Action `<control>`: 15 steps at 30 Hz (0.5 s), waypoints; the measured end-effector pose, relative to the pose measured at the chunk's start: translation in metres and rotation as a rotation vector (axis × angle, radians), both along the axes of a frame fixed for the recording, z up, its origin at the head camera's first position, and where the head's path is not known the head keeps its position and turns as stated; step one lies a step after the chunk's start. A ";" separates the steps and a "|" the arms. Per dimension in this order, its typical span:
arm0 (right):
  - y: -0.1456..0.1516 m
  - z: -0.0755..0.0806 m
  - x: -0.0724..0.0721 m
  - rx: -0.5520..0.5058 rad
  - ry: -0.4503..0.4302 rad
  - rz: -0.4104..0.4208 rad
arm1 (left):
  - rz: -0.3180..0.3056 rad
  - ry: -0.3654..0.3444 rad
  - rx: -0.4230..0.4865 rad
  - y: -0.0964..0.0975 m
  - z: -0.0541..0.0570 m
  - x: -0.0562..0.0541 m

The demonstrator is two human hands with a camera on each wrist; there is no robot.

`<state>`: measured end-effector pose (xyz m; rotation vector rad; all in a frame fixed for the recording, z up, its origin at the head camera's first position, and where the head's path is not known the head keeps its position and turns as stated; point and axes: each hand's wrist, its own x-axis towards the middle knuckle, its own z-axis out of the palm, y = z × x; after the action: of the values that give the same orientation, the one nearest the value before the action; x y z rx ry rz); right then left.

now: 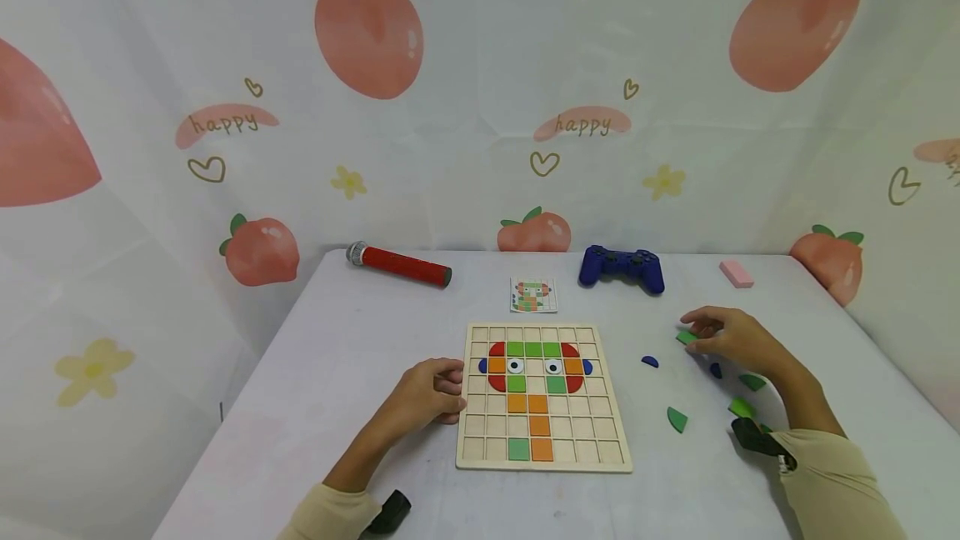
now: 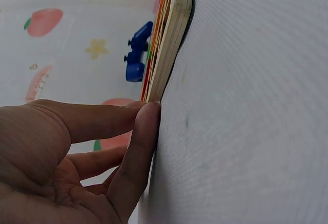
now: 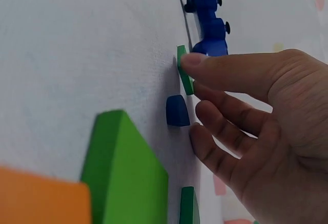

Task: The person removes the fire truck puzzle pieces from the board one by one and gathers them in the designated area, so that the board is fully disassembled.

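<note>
A square wooden grid board (image 1: pixel 592 467) lies on the table with coloured tiles set in it, forming a figure with two round eyes. My left hand (image 1: pixel 427 397) pinches the board's left edge between thumb and finger, seen closely against its pale side (image 2: pixel 171 44) in the left wrist view. At the right, my right hand (image 1: pixel 731 340) is over a green tile (image 3: pixel 183 70). The thumb touches that tile, while the other fingers are loosely bent. A dark blue half-round piece (image 3: pixel 177 111) lies by the fingertips, and a light green tile (image 3: pixel 128 178) is nearer the wrist.
Loose green (image 1: pixel 677 419) and blue (image 1: pixel 650 362) pieces lie between board and right arm. Behind the board are a small pattern card (image 1: pixel 534 295), a red microphone (image 1: pixel 401 265), a blue game controller (image 1: pixel 621 268) and a pink block (image 1: pixel 737 274). A printed curtain hangs behind the table.
</note>
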<state>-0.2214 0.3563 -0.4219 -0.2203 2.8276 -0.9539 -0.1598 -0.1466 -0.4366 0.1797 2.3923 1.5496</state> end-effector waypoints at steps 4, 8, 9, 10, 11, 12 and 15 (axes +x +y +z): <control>-0.001 0.001 0.000 0.002 -0.004 0.002 | 0.000 0.000 -0.013 0.000 -0.002 -0.002; 0.000 0.000 0.000 0.004 -0.015 0.002 | 0.002 -0.002 -0.017 0.000 -0.003 -0.002; 0.000 0.000 0.000 0.006 -0.018 0.002 | 0.003 -0.001 -0.016 0.000 -0.003 -0.002; 0.000 0.000 -0.001 0.009 -0.021 0.002 | 0.004 0.000 -0.016 0.000 -0.002 -0.002; 0.001 0.000 -0.001 0.013 -0.021 0.004 | 0.004 0.001 -0.016 0.000 -0.002 -0.002; 0.001 0.000 -0.001 0.017 -0.020 0.005 | 0.005 0.002 -0.016 0.000 -0.002 -0.001; 0.000 0.000 -0.001 0.030 -0.015 0.008 | 0.008 0.005 -0.014 0.000 -0.001 -0.001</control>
<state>-0.2227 0.3564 -0.4217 -0.2196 2.8234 -0.9068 -0.1606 -0.1466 -0.4378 0.1722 2.4102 1.5366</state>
